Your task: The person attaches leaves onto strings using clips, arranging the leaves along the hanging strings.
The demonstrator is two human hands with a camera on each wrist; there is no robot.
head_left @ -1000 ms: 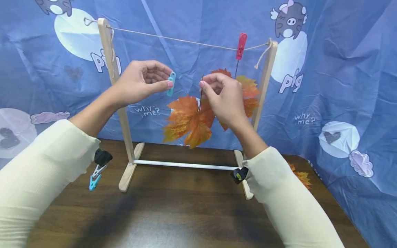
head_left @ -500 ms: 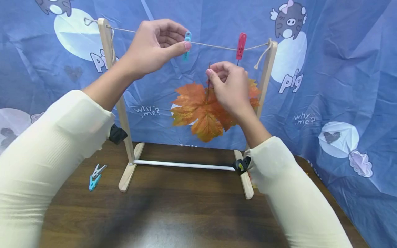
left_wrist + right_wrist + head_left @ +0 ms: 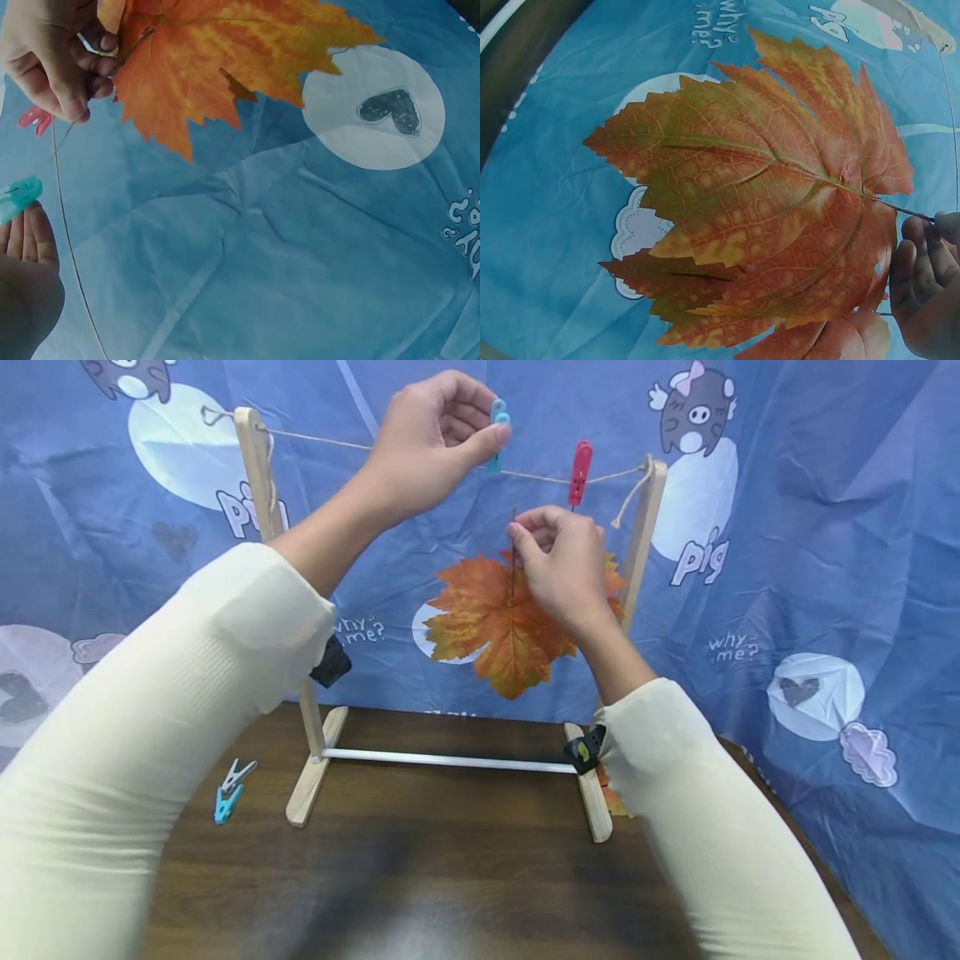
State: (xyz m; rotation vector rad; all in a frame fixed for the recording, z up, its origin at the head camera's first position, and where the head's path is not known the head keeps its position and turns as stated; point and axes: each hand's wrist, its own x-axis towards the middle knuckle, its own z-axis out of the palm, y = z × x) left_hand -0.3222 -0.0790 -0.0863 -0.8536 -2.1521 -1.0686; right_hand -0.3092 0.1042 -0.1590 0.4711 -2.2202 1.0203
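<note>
1. Pinched btwn thumb & curled fingers of L hand (image 3: 442, 443): light-blue clothespin (image 3: 499, 412), gripped nr its upper end; can't tell if its mouth is spread.
2. Nipped btwn thumb & fingertips of R hand (image 3: 566, 556): stem (image 3: 513, 564), w/ tip poking just above. Hanging beneath: orange leaf (image 3: 483, 618), below cord (image 3: 536, 476).
3. To do it well, prob. best: raise stem tip to cord, squeeze light-blue clothespin wide, straddle both together, let go w/ R hand only once snug. Stay clear of red clothespin (image 3: 581, 472) & rear leaf (image 3: 615, 578).
4. Visible in L-wrist view: gap btwn light-blue clothespin & cord. Hard to judge from head view, b/c overlapping there.
5. Close up in R-wrist view: veins of orange leaf, rear leaf partly behind; no light-blue clothespin.
6. Seen only from head: spare clothespins (image 3: 227, 806) on table (image 3: 450, 868), nr frame foot (image 3: 309, 789).
</note>
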